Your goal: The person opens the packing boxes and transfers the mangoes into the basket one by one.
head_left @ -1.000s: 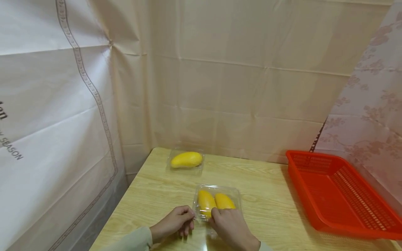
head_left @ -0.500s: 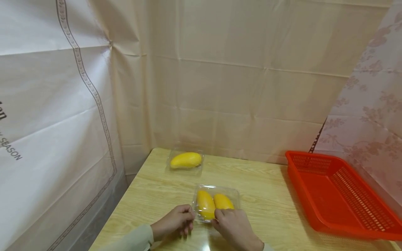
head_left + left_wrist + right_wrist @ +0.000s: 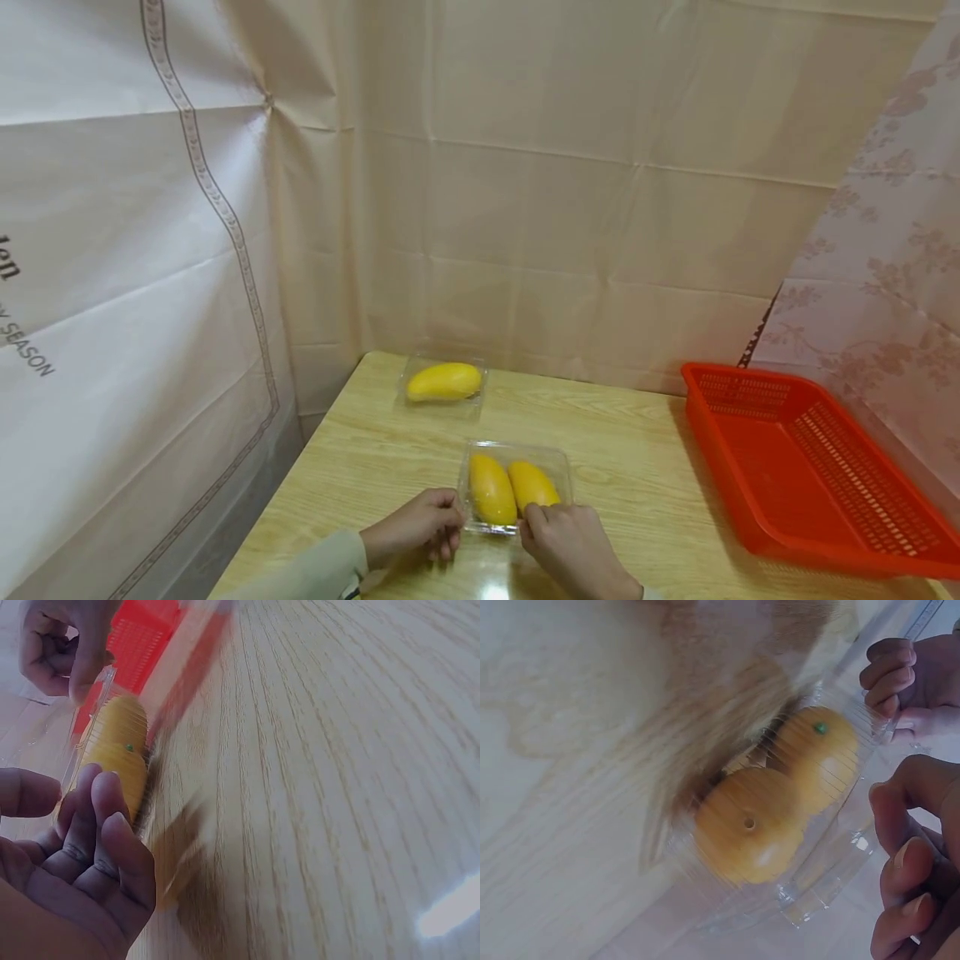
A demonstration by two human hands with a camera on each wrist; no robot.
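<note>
A clear plastic clamshell box [image 3: 558, 457] with two yellow mangoes [image 3: 492, 490] stands on the table in front of me. My left hand [image 3: 420, 527] holds the box's near left corner between thumb and forefinger; its other fingers curl loosely below, as the left wrist view shows. At the near edge, right of the middle, my right hand [image 3: 573, 546] grips the rim with curled fingers. From the right wrist, the box's front wall [image 3: 727, 855] shows the mango ends, one with a green spot [image 3: 820, 728]. Farther back sits another clear box [image 3: 480, 408] with one mango [image 3: 444, 382].
A red plastic basket [image 3: 757, 533] with slotted sides stands at the table's right. The wood-grain table [image 3: 637, 450] reaches back to a beige hanging cloth [image 3: 525, 233]. White cloth [image 3: 135, 292] hangs along the left side.
My right hand has slid to the right along the box's near edge, uncovering more of the front rim. The left hand has stayed at its corner.
</note>
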